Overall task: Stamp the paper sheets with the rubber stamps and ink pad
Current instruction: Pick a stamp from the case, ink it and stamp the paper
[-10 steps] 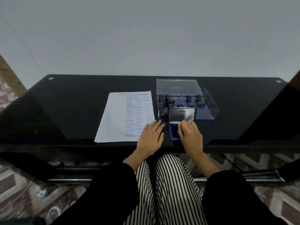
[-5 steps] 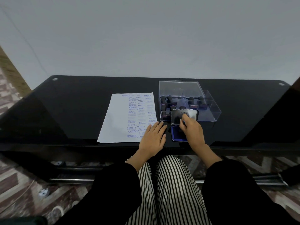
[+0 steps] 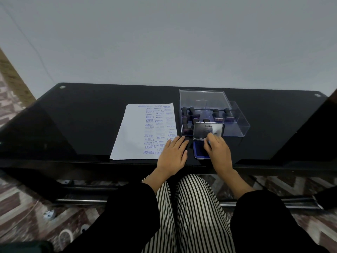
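Note:
A white paper sheet, covered on its right half with blue stamp prints, lies on the black glass table. My left hand rests flat on the sheet's near right corner, fingers apart and holding nothing. To its right sits the open ink pad, its blue pad partly hidden under my right hand. My right fingers grip the near edge of the raised silver lid. Several black-handled rubber stamps stand in a clear plastic box just behind the ink pad.
The box's clear lid stands up at its far side. The table's near edge runs just below my wrists, with my striped trousers under it. A grey wall rises behind the table.
My right hand has gone from lying over the blue pad to taking the silver lid by its near edge. My left hand stays on the paper's corner.

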A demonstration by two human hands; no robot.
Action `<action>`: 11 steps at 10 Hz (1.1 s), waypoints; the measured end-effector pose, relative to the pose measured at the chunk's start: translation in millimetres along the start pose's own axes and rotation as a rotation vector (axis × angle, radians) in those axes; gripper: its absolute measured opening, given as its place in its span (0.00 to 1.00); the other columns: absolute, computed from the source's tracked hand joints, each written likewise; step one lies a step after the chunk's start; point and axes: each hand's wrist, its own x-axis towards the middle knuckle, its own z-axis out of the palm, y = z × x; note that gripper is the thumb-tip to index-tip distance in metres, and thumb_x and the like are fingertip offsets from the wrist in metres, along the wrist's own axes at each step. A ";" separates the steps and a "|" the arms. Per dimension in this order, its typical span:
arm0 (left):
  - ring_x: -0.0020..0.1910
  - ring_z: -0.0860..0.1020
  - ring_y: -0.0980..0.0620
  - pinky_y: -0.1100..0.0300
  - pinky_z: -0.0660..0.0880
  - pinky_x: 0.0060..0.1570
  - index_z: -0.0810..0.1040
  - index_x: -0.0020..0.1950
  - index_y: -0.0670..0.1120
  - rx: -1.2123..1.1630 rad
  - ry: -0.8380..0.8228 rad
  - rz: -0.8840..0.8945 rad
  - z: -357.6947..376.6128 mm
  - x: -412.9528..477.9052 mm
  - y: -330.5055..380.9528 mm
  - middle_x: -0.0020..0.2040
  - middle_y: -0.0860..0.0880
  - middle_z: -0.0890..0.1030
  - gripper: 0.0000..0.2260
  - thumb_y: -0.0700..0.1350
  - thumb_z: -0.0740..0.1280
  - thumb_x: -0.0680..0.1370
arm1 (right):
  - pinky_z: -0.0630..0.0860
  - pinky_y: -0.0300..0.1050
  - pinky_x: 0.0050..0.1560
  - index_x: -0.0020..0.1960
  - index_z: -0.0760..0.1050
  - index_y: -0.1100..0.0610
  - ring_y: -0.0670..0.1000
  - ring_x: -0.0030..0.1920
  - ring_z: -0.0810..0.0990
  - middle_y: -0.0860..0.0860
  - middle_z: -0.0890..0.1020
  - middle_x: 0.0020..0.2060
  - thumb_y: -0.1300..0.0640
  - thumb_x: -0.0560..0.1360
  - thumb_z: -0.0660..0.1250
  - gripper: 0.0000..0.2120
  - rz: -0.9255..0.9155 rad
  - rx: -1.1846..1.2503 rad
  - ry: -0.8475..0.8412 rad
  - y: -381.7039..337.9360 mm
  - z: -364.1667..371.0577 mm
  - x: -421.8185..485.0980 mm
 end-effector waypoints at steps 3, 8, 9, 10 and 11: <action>0.76 0.54 0.51 0.54 0.46 0.75 0.58 0.76 0.47 -0.014 0.000 0.001 0.3 -0.6 -0.4 0.76 0.49 0.58 0.36 0.57 0.32 0.72 | 0.62 0.44 0.33 0.40 0.61 0.57 0.51 0.33 0.68 0.52 0.69 0.32 0.62 0.77 0.62 0.11 0.107 0.036 -0.137 2.3 4.5 16.3; 0.76 0.55 0.49 0.53 0.47 0.75 0.59 0.75 0.46 -0.040 0.005 0.015 -0.3 -1.3 -0.8 0.76 0.48 0.59 0.36 0.57 0.33 0.72 | 0.64 0.41 0.32 0.38 0.68 0.60 0.53 0.35 0.72 0.55 0.74 0.32 0.65 0.73 0.67 0.09 0.039 0.011 -0.031 1.2 1.0 -7.1; 0.76 0.54 0.50 0.53 0.46 0.75 0.59 0.75 0.46 -0.034 0.000 0.014 0.0 -1.3 -0.5 0.76 0.48 0.59 0.37 0.57 0.32 0.71 | 0.63 0.43 0.33 0.39 0.64 0.58 0.51 0.35 0.69 0.52 0.71 0.32 0.63 0.76 0.64 0.11 0.082 0.044 -0.094 0.2 -0.4 4.4; 0.76 0.54 0.50 0.54 0.46 0.75 0.58 0.75 0.46 -0.032 -0.001 0.013 0.2 -0.8 -0.9 0.76 0.48 0.58 0.37 0.57 0.32 0.71 | 0.63 0.44 0.33 0.39 0.61 0.57 0.52 0.34 0.69 0.52 0.70 0.32 0.61 0.77 0.62 0.11 0.115 0.051 -0.147 -0.8 0.0 12.9; 0.76 0.53 0.51 0.54 0.46 0.75 0.58 0.76 0.47 -0.031 0.002 0.016 0.7 -0.8 -1.9 0.77 0.49 0.58 0.37 0.57 0.32 0.71 | 0.63 0.42 0.33 0.39 0.62 0.57 0.51 0.35 0.69 0.51 0.70 0.33 0.61 0.78 0.61 0.11 0.117 0.048 -0.150 -1.5 -1.6 10.4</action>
